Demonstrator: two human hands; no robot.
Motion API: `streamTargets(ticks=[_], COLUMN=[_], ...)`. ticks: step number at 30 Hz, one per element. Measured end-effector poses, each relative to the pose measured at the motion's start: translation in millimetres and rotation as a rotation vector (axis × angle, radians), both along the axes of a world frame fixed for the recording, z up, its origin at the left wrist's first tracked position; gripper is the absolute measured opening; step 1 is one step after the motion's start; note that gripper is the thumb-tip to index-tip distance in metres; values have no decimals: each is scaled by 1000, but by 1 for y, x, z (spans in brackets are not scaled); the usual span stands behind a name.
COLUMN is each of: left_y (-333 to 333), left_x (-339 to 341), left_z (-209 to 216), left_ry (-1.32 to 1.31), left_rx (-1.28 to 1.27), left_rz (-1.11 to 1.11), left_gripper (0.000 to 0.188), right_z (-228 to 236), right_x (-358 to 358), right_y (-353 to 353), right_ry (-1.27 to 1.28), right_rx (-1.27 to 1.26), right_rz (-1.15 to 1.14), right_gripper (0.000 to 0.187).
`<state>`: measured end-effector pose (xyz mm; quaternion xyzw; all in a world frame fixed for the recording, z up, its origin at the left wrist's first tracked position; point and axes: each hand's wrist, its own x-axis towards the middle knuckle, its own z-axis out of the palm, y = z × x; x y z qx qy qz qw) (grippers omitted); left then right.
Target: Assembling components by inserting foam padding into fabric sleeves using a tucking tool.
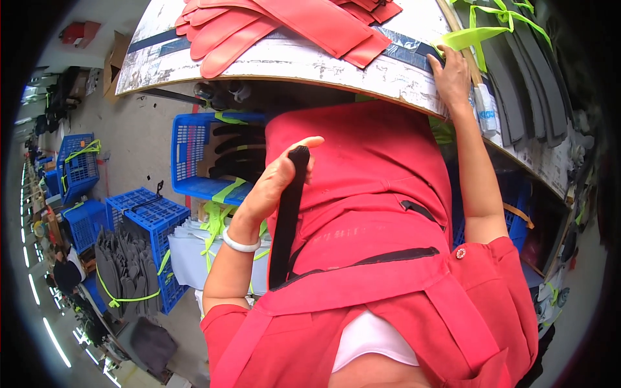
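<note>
My left hand [277,184] is shut on a long flat black strip [287,220] that stands upright against my red apron, its top end at my thumb. My right hand [451,76] reaches up to the worn white worktable [304,59] and touches a yellow-green band [467,37] that ties a bundle of dark grey curved pieces [517,71]. Whether the fingers grip the band I cannot tell. A white bracelet [240,245] circles my left wrist.
Pink-red flat pieces [272,26] lie piled on the table's far side. Below on the floor stand blue plastic crates [194,155] with black strips, another crate [149,220], a tied bundle of grey pieces [126,271] and a white bag [187,255].
</note>
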<state>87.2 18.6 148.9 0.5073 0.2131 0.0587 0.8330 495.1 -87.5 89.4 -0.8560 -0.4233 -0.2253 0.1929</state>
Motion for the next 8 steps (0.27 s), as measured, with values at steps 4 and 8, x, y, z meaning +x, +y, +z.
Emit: streamTargets(ticks=[4, 8], left_y=[5, 38], left_x=[2, -13], left_z=[19, 38], left_ry=[27, 299], left_rx=[-249, 132], left_rz=[91, -133], left_gripper=[59, 57], right_z=[-11, -9], right_x=[12, 9], right_y=[-2, 1], right_ry=[220, 384], right_rx=[-1, 109], right_rz=[55, 98], right_gripper=[18, 10])
